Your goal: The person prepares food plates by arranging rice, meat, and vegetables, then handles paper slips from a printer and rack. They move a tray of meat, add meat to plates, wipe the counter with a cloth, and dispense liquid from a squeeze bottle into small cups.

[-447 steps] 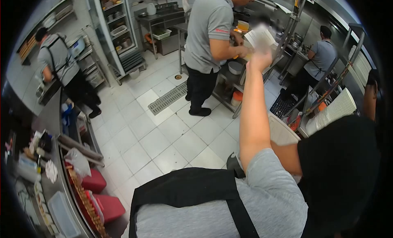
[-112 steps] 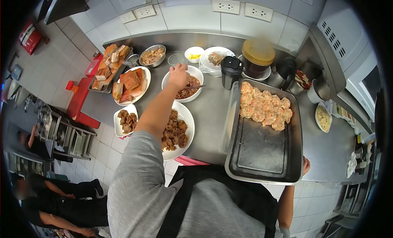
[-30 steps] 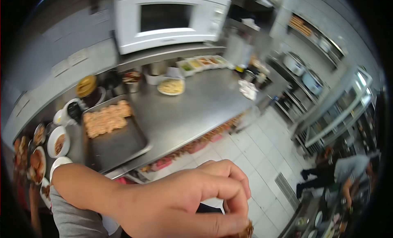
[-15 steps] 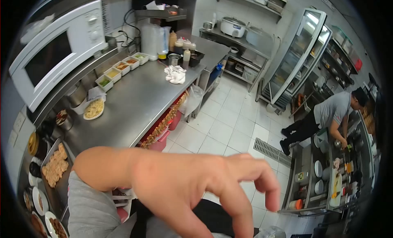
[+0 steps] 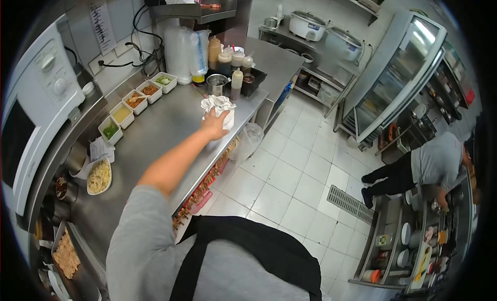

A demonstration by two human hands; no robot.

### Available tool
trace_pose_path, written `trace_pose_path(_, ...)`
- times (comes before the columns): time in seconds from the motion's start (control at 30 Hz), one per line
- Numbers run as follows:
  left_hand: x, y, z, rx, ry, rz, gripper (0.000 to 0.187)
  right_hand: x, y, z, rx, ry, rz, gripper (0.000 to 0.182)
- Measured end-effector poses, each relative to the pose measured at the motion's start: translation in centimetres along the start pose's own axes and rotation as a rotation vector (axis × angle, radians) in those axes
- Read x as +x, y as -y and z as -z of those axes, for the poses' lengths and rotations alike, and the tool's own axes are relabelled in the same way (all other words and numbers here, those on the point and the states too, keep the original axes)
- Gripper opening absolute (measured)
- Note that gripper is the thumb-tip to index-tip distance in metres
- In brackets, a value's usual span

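Observation:
My left hand (image 5: 214, 126) is at the front edge of the steel counter (image 5: 155, 145), its fingers closed on the near side of a crumpled white cloth (image 5: 219, 103). Just behind the cloth stand a steel pot (image 5: 217, 84) and a squeeze bottle with dark contents (image 5: 236, 85). The forearm stretches over the counter from a grey sleeve. My right hand does not appear.
Several white tubs of toppings (image 5: 136, 101) line the counter's back, near a bowl of pale shreds (image 5: 99, 177) and a microwave (image 5: 39, 104). On the right, a person in grey (image 5: 437, 158) bends over a worktop. A glass-door fridge (image 5: 391, 78) stands behind.
My left hand has gone from close under the camera out to the white cloth and taken hold of it. The view has shifted, and the other person leans lower.

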State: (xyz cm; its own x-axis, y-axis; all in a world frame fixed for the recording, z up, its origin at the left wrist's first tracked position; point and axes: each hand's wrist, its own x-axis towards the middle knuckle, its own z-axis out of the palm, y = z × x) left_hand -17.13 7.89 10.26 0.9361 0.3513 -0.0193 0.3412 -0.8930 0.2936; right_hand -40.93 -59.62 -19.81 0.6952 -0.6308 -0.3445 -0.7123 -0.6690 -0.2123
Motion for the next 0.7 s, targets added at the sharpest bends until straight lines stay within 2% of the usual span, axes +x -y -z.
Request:
trace_pose_path(0.1, 5.5, 2.2, -1.6, 0.144, -0.013, 0.106, 0.074, 3.3, 6.3, -0.1, 0.006, 0.020, 0.096, 0.029)
trace_pose_path(0.2, 8.7, 3.2, -4.4, 0.032, 0.000, 0.074, 0.063, 7.8, 12.9, -0.6, 0.004, 0.039, 0.274, 0.030)
trace_pose_path(0.23, 9.1, 3.3, -5.6, -0.032, -0.052, 0.026, 0.056, 9.6, 15.4, -0.6, 0.003, 0.047, 0.362, 0.030)
trace_pose_path(0.33, 9.0, 2.7, -8.4, -0.215, -0.227, -0.084, 0.039, 16.1, 24.3, -2.3, 0.063, 0.021, 0.848, 0.030)
trace_pose_path(0.37, 8.1, 1.3, -7.4, -0.197, -0.172, -0.013, 0.035, 18.2, 28.0, -2.7, 0.093, 0.004, 1.037, 0.031)
trace_pose_path(0.43, 6.8, 0.7, -5.8, -0.126, -0.240, -0.006, 0.034, 20.9, 36.9, -2.1, 0.140, 0.050, 1.237, 0.031)
trace_pose_path(0.5, 5.8, 0.4, -2.4, -0.056, -0.370, 0.050, 0.032, 14.5, 51.3, 5.7, 0.166, 0.349, 1.155, 0.033)
trace_pose_path(0.53, 5.0, 0.2, -0.1, -0.023, -0.459, 0.103, 0.032, 12.6, 56.9, 7.8, 0.206, 0.342, 1.401, 0.032)
trace_pose_path(0.57, 4.5, 0.4, 1.9, -0.020, -0.527, 0.198, 0.033, 9.9, 62.3, 10.2, 0.224, 0.463, 1.362, 0.033)
trace_pose_path(0.63, 4.5, 2.0, 5.1, -0.015, -0.630, 0.381, 0.035, 5.9, 71.6, 12.3, 0.273, 0.551, 1.650, 0.036)
trace_pose_path(0.7, 6.0, 5.3, 7.0, -0.017, -0.681, 0.522, 0.037, 0.7, 79.0, 13.9, 0.348, 0.665, 1.815, 0.040)
